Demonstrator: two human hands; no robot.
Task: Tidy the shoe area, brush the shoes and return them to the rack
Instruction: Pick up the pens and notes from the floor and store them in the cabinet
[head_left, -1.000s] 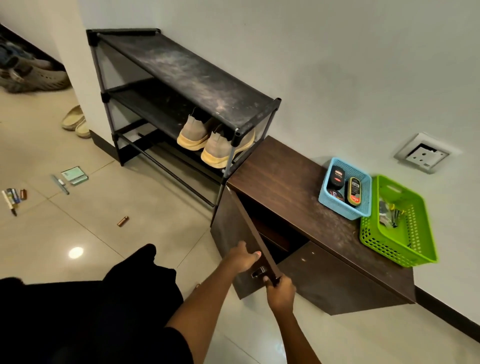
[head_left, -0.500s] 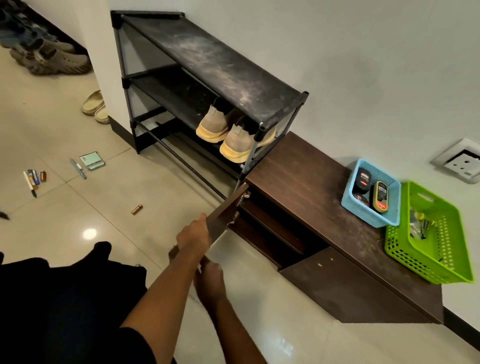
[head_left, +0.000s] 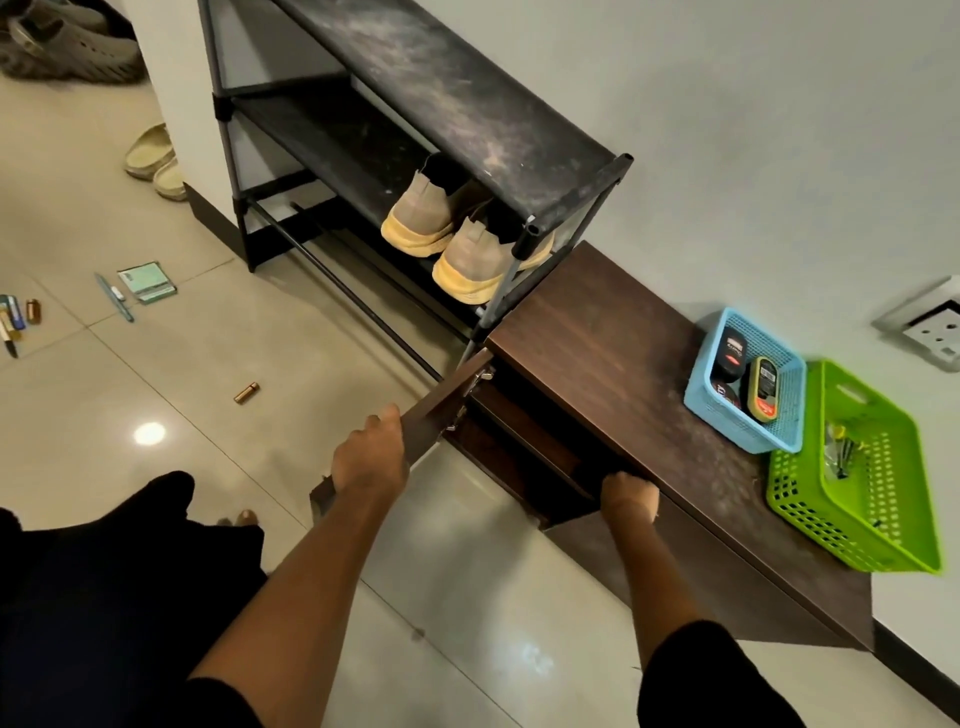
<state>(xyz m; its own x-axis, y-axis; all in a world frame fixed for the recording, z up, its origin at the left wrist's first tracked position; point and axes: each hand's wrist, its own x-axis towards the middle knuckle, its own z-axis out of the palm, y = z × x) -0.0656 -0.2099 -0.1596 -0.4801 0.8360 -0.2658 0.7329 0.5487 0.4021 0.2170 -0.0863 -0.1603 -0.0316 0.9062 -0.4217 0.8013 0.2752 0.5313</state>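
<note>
Floor: glossy beige tiles; wall white, with a socket plate (head_left: 930, 330) at far right.

Black shoe rack (head_left: 457, 88) stands against the wall, its top shelf dusty. Pair of beige sneakers (head_left: 418, 215) with yellow soles sits on the middle shelf at its right end, heels toward me, side by side.

Dark wood cabinet (head_left: 613, 343) stands just beside the rack's right end. Its cabinet door (head_left: 449, 397) is swung wide open.

My left hand (head_left: 371, 460) grips the free edge of that door, fingers curled over it. My right hand (head_left: 628, 496) is at the mouth of the open compartment, just under the cabinet top. Its fingers reach into the dark interior, so I cannot tell whether it is holding anything.

On the cabinet top: blue basket (head_left: 737, 428) holding a black bottle (head_left: 730, 353) and a tan bottle (head_left: 762, 388). Touching it on the right is a green basket (head_left: 831, 525) with small metal pieces (head_left: 844, 452) inside.

On the floor, well apart from the cabinet: one battery (head_left: 246, 392), a green card (head_left: 147, 281) with a pen (head_left: 114, 299) beside it, and markers (head_left: 13, 317) at the left edge. Beige sandals (head_left: 153, 161) lie by the wall corner, and grey clogs (head_left: 67, 47) are at top left.
</note>
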